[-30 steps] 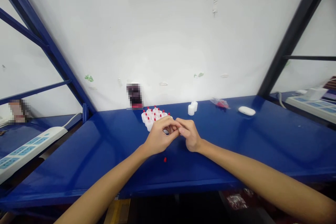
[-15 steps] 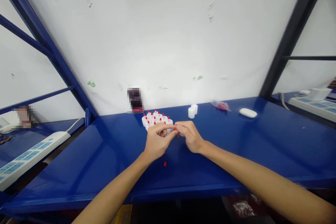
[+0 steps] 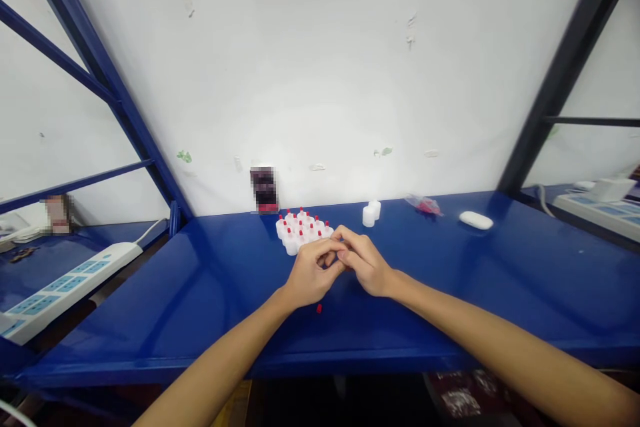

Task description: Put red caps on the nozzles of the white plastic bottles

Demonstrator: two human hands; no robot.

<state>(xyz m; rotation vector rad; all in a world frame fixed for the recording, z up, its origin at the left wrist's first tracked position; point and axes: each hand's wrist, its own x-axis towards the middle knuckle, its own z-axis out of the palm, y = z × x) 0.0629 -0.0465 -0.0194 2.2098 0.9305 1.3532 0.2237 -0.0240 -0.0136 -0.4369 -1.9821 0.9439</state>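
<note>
My left hand (image 3: 311,273) and my right hand (image 3: 369,265) meet over the blue table, with thumbs and forefingers pinched together. Whatever sits between the fingertips is hidden by them. Just beyond my left hand stands a tight cluster of small white bottles (image 3: 291,244) with red tips, all upright; my hands cover part of it. A loose red cap (image 3: 319,309) lies on the table on the near side of my left hand. Farther back, two white bottles (image 3: 369,216) without red tips stand side by side.
A clear plastic bag (image 3: 426,205) with red pieces and a white oval case (image 3: 476,220) lie at the back right. A blurred dark object (image 3: 264,190) leans on the wall. Blue frame bars and a power strip (image 3: 75,287) are on the left.
My view has shifted slightly. My fingers have closed in more around each other, and the reddish bit that showed between the fingertips is now hidden.
</note>
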